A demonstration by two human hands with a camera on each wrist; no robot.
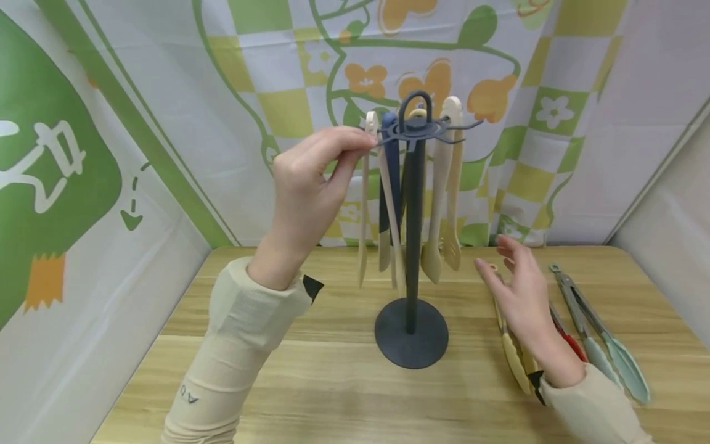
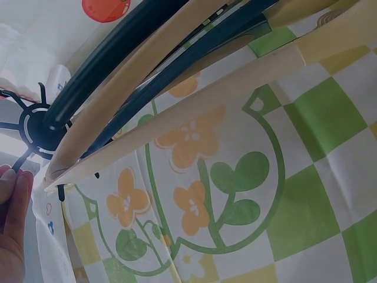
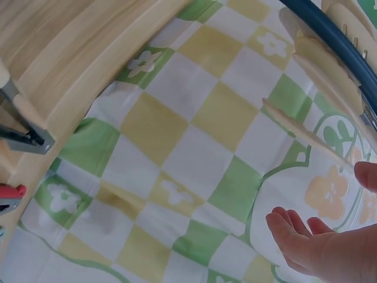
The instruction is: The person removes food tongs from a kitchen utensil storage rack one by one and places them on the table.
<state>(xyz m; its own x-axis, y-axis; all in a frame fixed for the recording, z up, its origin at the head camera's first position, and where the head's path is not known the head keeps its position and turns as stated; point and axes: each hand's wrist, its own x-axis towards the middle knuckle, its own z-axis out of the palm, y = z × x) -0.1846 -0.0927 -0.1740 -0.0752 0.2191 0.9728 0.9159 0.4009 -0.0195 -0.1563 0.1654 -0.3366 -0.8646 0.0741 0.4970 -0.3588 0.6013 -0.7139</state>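
A dark utensil rack (image 1: 413,246) stands upright on a round base, with hooks around its top. My left hand (image 1: 305,185) pinches the tip of one hook between thumb and fingers; the left wrist view shows those fingers (image 2: 20,200) at the hook's end. Beside them hang cream tongs (image 2: 194,109) and a blue-handled utensil (image 1: 391,160). A cream spoon (image 1: 431,262) and a slotted spoon (image 1: 452,246) hang on the rack's right side. My right hand (image 1: 524,296) hovers over yellow tongs (image 1: 514,361) with its fingers apart, holding nothing.
Red-tipped tongs (image 1: 574,346), partly hidden by my right hand, and mint-tipped tongs (image 1: 624,361) lie on the right of the wooden table (image 1: 322,382). A patterned curtain (image 1: 283,117) hangs behind the rack, and a white wall panel (image 1: 161,277) borders the left.
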